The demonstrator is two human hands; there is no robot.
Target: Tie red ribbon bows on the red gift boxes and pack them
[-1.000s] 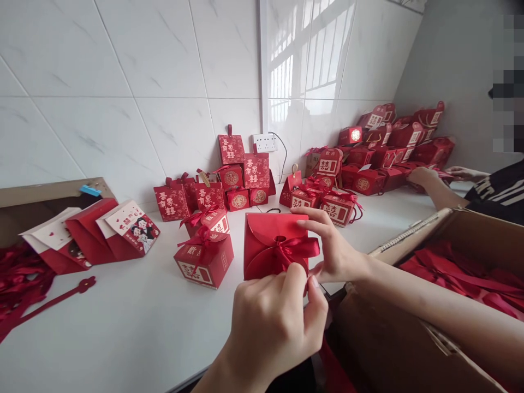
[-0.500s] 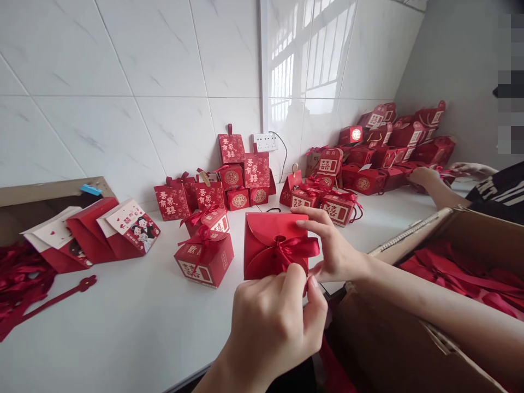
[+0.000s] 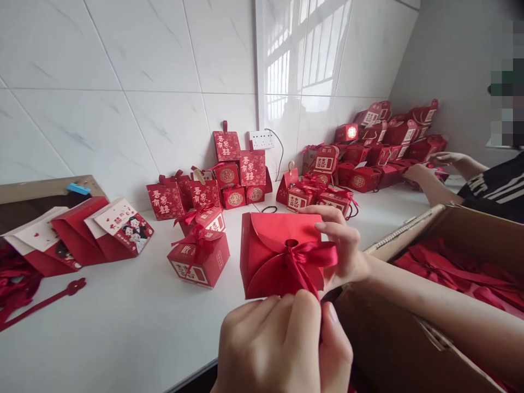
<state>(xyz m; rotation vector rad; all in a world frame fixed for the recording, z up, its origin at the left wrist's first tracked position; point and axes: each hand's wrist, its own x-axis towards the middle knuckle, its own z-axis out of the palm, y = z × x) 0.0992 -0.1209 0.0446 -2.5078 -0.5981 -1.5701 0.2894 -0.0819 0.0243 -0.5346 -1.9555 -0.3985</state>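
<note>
A red gift box (image 3: pixel 266 234), with curved overlapping flaps and a hole in its top, is held up over the white table. A shiny ribbon (image 3: pixel 313 252) is looped at that hole, its loop pointing right. My left hand (image 3: pixel 282 344) is closed in front of the box, pinching a tail of the ribbon that runs down between thumb and forefinger. Around the box's right side wraps my right hand (image 3: pixel 346 240), its fingertips on the upper right edge and its thumb largely hidden. A bow-tied red box (image 3: pixel 198 259) stands on the table to the left.
White and red boxes (image 3: pixel 118 229) stand at left, near loose ribbons (image 3: pixel 16 278) and a flower-ended strap (image 3: pixel 76 285). Boxes are stacked by the wall, beside a power strip (image 3: pixel 261 140). A carton (image 3: pixel 462 338) fills the right. A co-worker's hands (image 3: pixel 426 172) touch boxes far right.
The gift box has come closer and tilted slightly. My left hand has moved down toward me, drawing the ribbon tail out longer. The view has shifted a little.
</note>
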